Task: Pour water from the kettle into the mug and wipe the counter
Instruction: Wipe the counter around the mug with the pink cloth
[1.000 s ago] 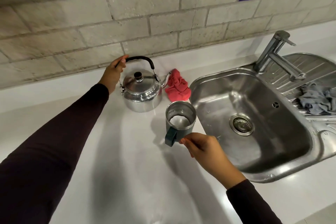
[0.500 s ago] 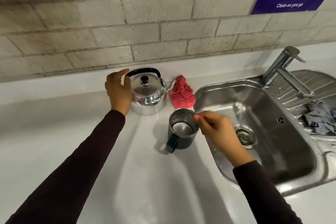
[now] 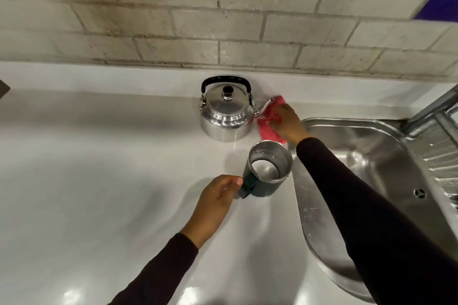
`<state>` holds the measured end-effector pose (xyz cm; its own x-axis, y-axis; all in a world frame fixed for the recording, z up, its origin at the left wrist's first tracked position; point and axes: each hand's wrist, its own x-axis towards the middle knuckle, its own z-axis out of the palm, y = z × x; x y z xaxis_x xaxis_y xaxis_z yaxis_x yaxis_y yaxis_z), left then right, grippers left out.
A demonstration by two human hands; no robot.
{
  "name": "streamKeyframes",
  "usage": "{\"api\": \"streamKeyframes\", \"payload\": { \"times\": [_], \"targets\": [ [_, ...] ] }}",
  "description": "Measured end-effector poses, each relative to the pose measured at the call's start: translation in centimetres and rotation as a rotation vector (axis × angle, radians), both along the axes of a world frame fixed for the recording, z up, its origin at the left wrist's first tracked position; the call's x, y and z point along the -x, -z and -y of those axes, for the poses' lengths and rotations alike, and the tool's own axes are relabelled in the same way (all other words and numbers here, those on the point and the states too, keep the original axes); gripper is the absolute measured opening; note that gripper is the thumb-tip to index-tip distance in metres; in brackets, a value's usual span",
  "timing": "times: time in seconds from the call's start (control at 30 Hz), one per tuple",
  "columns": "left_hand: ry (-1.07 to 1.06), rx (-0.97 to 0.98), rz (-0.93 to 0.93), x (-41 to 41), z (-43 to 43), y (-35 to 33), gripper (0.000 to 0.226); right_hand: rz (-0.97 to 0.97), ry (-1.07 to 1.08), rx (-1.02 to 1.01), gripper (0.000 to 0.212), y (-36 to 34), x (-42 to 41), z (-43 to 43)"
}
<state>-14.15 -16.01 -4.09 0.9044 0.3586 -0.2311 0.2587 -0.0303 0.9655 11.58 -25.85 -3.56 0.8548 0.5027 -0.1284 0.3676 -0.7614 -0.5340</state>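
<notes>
1. The left hand's fingers are curled closed on the dark green handle of the mug, thumb and fingertips pinching it from the 9 o'clock side.
2. The right hand's fingers are bent down onto the red cloth, pressing and gathering it; whether they have fully closed around it cannot be told.
3. The mug stands upright on the white table, its steel-lined mouth open to the camera, with some water showing at the bottom. It sits just beside the rim of the sink, which lies at its 3 o'clock.
4. The red cloth lies on the table at 1 o'clock from the mug, crumpled, touching the spout of the kettle.
5. The kettle, polished steel with a black handle upright and a black lid knob, stands at 11 o'clock from the mug, close to the upstand below the brick wall.
6. Both forearms wear dark sleeves; the right one crosses over the left part of the sink.
7. A tap rises at the far 3 o'clock edge.
</notes>
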Motion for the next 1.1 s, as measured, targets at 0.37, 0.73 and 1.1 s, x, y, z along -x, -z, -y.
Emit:
{"api": "streamKeyframes", "payload": {
  "times": [0.37, 0.73, 1.1],
  "targets": [
    [0.272, 0.278, -0.127, -2.6, 0.3, 0.5, 0.038, 0.093, -0.156, -0.027, 0.018, 3.0, 3.0, 2.5],
    [0.144, 0.33, 0.005, 0.7, -1.8, -0.1, 0.046, -0.029, -0.022, -0.18, 0.025, 3.0, 7.1, 4.9],
    [-0.052, 0.26, 0.017, 4.9, -6.5, -2.2, 0.041, 0.086, 0.066, 0.007, 0.069, 6.0, 9.4, 0.3]
  ]
}}
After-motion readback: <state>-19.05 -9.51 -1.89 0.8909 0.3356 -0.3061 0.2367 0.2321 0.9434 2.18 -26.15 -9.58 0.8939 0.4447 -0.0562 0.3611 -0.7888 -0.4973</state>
